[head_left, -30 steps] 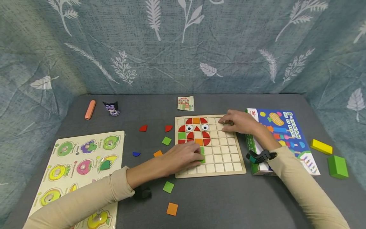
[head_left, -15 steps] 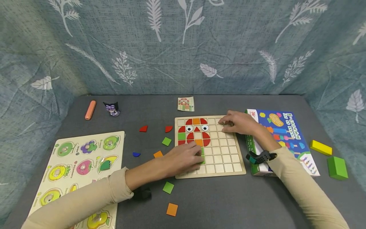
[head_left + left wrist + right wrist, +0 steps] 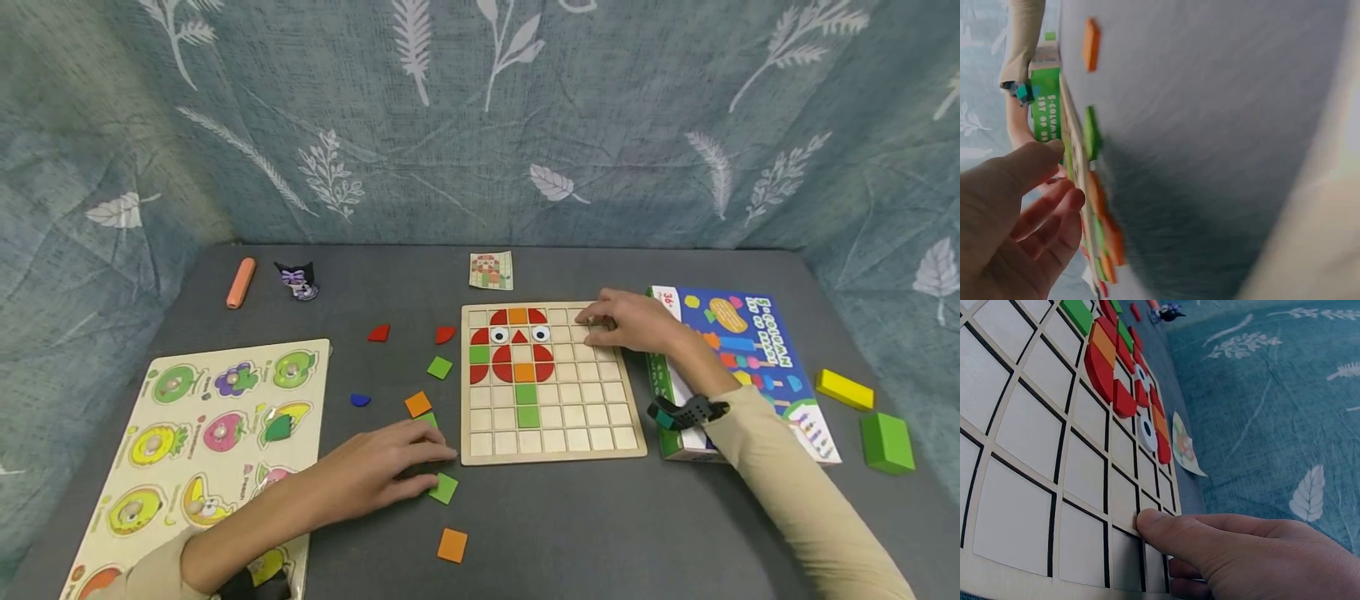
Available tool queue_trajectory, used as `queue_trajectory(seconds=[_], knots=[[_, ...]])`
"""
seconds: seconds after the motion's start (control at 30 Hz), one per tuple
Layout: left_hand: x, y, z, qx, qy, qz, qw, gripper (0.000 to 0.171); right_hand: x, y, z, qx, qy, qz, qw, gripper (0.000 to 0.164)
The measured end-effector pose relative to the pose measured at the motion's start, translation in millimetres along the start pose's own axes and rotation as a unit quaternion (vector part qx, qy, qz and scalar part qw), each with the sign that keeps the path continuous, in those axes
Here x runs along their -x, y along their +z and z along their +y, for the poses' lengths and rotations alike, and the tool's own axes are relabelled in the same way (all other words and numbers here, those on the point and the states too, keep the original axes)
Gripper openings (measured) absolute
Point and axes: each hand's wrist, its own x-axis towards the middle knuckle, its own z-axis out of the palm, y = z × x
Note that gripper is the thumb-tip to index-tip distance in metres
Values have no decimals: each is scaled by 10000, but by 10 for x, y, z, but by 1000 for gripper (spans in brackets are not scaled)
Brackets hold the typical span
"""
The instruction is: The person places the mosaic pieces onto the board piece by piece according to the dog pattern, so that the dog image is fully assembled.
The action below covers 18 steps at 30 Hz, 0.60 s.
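Observation:
A square-celled wooden board (image 3: 597,439) holds red, orange and green pieces and two eye pieces, with two green tiles (image 3: 528,405) stacked below the orange one. My left hand (image 3: 378,471) is over the table left of the board, fingers spread and nothing between them. Its thumb tip overlaps a loose green tile (image 3: 446,489) in the head view; another green tile (image 3: 428,419) lies just beyond the fingers. My right hand (image 3: 633,322) rests on the board's far right corner. In the right wrist view, its thumb (image 3: 1159,525) lies on the cells.
Loose orange tiles (image 3: 452,545) and red pieces (image 3: 379,333) lie left of the board. A fruit puzzle (image 3: 165,417) is at the left, partly under the left forearm. A colourful box (image 3: 757,333) stands right; a small picture card (image 3: 491,271) lies behind the board.
The left hand has moved off the board, left and toward the near side, uncovering the two green tiles in their cells. The right hand stays at the board's corner.

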Motion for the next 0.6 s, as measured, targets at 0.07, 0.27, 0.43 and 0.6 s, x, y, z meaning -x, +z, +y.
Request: queue_trajectory(seconds=[0.07,0.27,0.43,0.6], knots=[[107,36,0,8,42,0,10000,29,11,3,7,-4,4,0,10000,34],[221,108,32,131,44,49,9999,30,28,-3,17,16,23,55,10000,35],[226,128,34,276,-31,-51,9996,31,20,4,7,-7,-10,41,10000,35],[213,142,29,263,-24,-126,9996,30,8,3,-4,7,-4,11,10000,35]])
